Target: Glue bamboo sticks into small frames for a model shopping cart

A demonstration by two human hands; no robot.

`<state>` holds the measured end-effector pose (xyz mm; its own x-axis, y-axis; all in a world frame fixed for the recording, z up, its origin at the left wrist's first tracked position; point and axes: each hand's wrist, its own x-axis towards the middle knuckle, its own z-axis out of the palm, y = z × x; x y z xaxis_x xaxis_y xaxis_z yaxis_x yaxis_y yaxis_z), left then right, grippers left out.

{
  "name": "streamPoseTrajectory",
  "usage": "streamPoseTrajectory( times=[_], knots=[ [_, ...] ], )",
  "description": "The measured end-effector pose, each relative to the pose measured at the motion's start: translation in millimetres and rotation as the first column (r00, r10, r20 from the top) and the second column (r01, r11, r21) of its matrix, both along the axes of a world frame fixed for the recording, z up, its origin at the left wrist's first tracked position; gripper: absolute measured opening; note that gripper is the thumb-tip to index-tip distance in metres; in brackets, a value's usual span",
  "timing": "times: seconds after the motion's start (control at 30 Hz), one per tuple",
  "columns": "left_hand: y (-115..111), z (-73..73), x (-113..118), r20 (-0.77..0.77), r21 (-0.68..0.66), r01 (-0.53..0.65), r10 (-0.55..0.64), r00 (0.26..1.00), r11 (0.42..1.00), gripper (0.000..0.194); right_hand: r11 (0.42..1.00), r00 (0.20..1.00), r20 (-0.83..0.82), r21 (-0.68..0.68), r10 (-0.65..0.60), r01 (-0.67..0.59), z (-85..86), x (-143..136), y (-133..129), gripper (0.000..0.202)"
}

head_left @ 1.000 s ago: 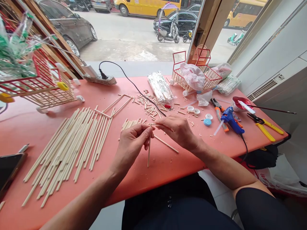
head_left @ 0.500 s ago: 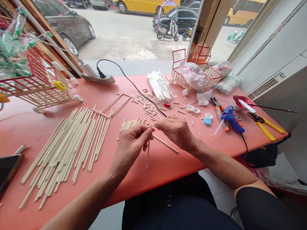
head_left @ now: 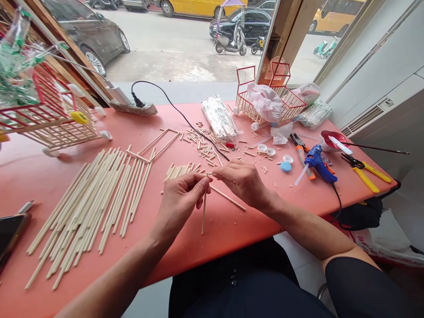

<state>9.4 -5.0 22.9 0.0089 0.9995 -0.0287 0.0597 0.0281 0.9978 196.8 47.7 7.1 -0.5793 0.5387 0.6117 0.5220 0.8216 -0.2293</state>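
Observation:
Between thumb and fingers, my left hand (head_left: 185, 192) pinches a thin wooden stick (head_left: 204, 214) near its top; the stick points down toward the table. Close by on the right, my right hand (head_left: 243, 181) is closed on the end of a short wooden stick (head_left: 210, 174), which meets the top of the first one at a corner. Another wooden stick (head_left: 228, 197) lies on the table just under my right hand. Left of my hands, a large bundle of wooden sticks (head_left: 89, 207) is spread out, with a rectangular stick frame (head_left: 141, 157) by its upper end.
Short cut pieces (head_left: 205, 143) litter the middle of the pink table (head_left: 265, 212). A blue glue gun (head_left: 319, 163), orange pliers (head_left: 301, 154) and yellow-handled cutters (head_left: 366, 172) lie right. Stick-built carts (head_left: 62, 119) stand at both sides. A black cable (head_left: 179, 106) crosses the table.
Both hands keep the same grip on the two sticks, with hardly any movement. The whole view has shifted very slightly.

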Motion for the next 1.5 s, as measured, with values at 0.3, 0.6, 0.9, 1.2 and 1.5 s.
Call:
streamPoseTrajectory(
  times=[0.3, 0.6, 0.9, 1.2, 1.5],
  knots=[
    [1.5, -1.1, 0.1, 0.028, -0.02, 0.0, 0.0, 1.0, 1.0, 0.02, 0.999, 0.999, 0.038, -0.051, 0.018, -0.017, 1.2, 0.9, 0.5, 0.022],
    [4.7, -5.3, -1.4, 0.06, -0.023, 0.015, -0.014, 0.998, 1.0, 0.022, 0.999, 0.998, 0.067, -0.044, -0.016, 0.018, -3.3, 0.0, 1.4, 0.019],
    [6.1, -9.6, -1.0, 0.057, -0.021, 0.012, -0.011, 0.998, 1.0, 0.023, 0.999, 0.996, 0.085, -0.023, -0.027, 0.03, -4.0, -0.9, 1.6, 0.017],
    [5.0, -9.7, -0.9, 0.092, -0.038, 0.023, -0.019, 0.996, 0.999, 0.022, 0.999, 0.994, 0.105, -0.02, -0.036, 0.038, -3.1, -1.6, 1.0, 0.021],
    [7.1, -13.0, -1.4, 0.096, -0.049, 0.026, -0.021, 0.995, 0.998, 0.024, 0.998, 0.994, 0.105, -0.051, -0.019, 0.025, -5.0, -1.8, 2.3, 0.02]
  ],
)
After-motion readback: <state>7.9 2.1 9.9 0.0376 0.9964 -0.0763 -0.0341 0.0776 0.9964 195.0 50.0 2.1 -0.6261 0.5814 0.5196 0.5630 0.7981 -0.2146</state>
